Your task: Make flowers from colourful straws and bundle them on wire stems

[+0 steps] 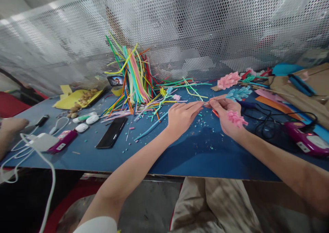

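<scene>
My left hand has its fingers drawn together, the tips meeting around a thin stem at the fingers of my right hand. My right hand is closed on the same stem. Around it show a fuzzy light-blue pipe-cleaner flower, a pink one by the wrist and a larger pink one above. How these join the stem is hidden by the fingers. An orange-red handle shows beneath my right hand. A blue pipe cleaner runs down-left from behind my left hand.
A tall bundle of colourful pipe cleaners stands at the back, before a perforated metal screen. A black phone lies left; purple power strips and cables flank both sides. Another person's hand is at far left.
</scene>
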`<control>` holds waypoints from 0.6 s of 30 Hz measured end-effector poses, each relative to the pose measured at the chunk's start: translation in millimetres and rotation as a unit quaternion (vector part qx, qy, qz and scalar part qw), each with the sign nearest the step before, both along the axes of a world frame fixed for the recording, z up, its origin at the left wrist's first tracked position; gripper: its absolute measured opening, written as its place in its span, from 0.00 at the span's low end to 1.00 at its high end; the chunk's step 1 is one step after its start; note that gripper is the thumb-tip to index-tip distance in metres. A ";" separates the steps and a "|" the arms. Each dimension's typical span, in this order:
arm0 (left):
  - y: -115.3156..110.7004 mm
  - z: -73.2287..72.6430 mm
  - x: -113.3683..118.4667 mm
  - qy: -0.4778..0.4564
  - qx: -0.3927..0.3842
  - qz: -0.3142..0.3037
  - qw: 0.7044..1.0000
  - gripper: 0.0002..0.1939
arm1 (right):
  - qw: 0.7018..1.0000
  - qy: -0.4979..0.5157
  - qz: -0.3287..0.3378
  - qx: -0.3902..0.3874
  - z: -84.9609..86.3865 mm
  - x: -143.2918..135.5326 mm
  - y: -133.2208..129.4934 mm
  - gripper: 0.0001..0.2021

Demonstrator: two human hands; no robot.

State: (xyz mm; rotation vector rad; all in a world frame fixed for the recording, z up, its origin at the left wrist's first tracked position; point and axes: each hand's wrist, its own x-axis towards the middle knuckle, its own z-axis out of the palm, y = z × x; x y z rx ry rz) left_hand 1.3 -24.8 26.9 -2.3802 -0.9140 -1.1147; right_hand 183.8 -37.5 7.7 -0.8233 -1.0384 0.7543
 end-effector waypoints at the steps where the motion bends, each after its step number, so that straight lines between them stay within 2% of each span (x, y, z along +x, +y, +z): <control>1: 0.3 -0.6 -0.4 -0.003 0.010 -0.001 1.000 0.13 | 1.000 -0.005 -0.006 0.001 0.1 -0.4 -0.7 0.10; 5: 1.6 -2.8 -1.6 -0.029 0.058 -0.023 0.998 0.11 | 1.000 -0.004 -0.016 0.007 0.7 -2.9 -4.5 0.10; 7: -0.2 -1.2 -0.6 -0.047 0.050 -0.030 0.997 0.10 | 1.000 -0.007 -0.017 0.010 1.3 -4.1 -6.2 0.09; 11: -9.0 8.4 4.0 -0.096 -0.077 -0.047 0.991 0.11 | 0.999 -0.019 0.007 0.034 5.2 -4.8 -8.6 0.07; 15: -15.8 18.3 6.2 -0.134 -0.229 -0.051 0.963 0.14 | 0.999 -0.028 0.023 0.040 9.6 -2.5 -9.3 0.06; 18: -18.8 24.3 6.0 -0.150 -0.300 -0.059 0.940 0.15 | 0.998 -0.032 0.034 0.038 9.7 0.9 -7.8 0.06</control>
